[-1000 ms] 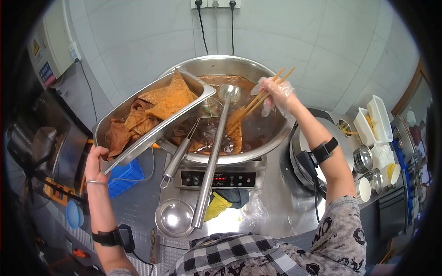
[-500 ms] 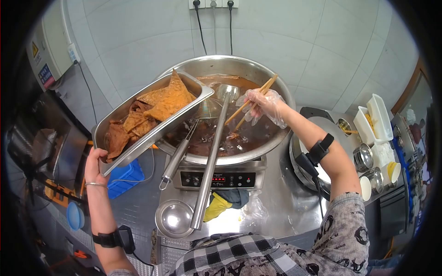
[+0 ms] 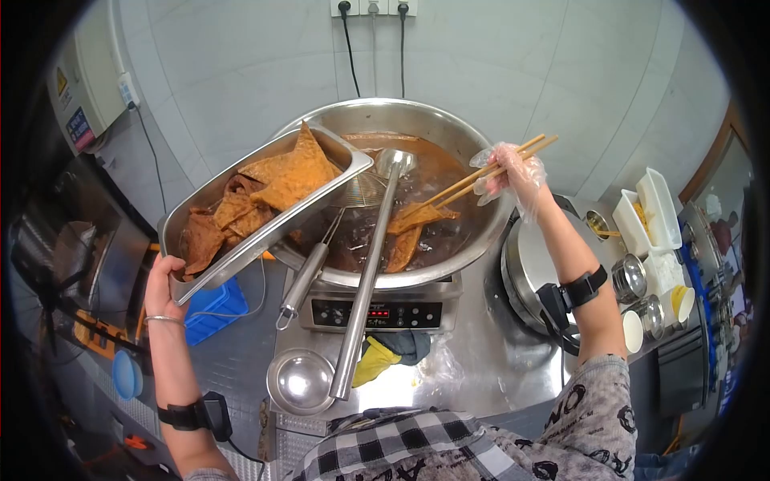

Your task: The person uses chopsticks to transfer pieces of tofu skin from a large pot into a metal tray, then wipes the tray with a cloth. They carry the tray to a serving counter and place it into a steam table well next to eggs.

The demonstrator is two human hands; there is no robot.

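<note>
My left hand [image 3: 166, 287] grips the near left corner of a long steel pan [image 3: 265, 239], which is tilted over the left rim of a big steel pot [image 3: 481, 144]. Brown sheets of fried tofu skin [image 3: 290, 178] are heaped in the pan. In a clear plastic glove, my right hand [image 3: 513, 175] is closed around a pair of long wooden chopsticks [image 3: 465, 186] above the pot's right rim. The chopstick tips meet a folded piece of tofu skin [image 3: 409, 240] in dark broth [image 3: 357, 252]. A long-handled ladle [image 3: 375, 264] and a wire strainer [image 3: 309, 280] rest in the pot.
Under the pot is an induction cooker [image 3: 377, 314] with lit red digits. A steel bowl [image 3: 301, 381] and a yellow-grey cloth [image 3: 377, 361] lie in front. A blue basket [image 3: 218, 309] stands left; a round lidded appliance [image 3: 541, 256] and white containers [image 3: 651, 208] stand right.
My right hand has moved right and away from the pot's middle with the chopsticks. A piece of tofu skin has risen to the broth's surface at their tips. The pan stays nearly still.
</note>
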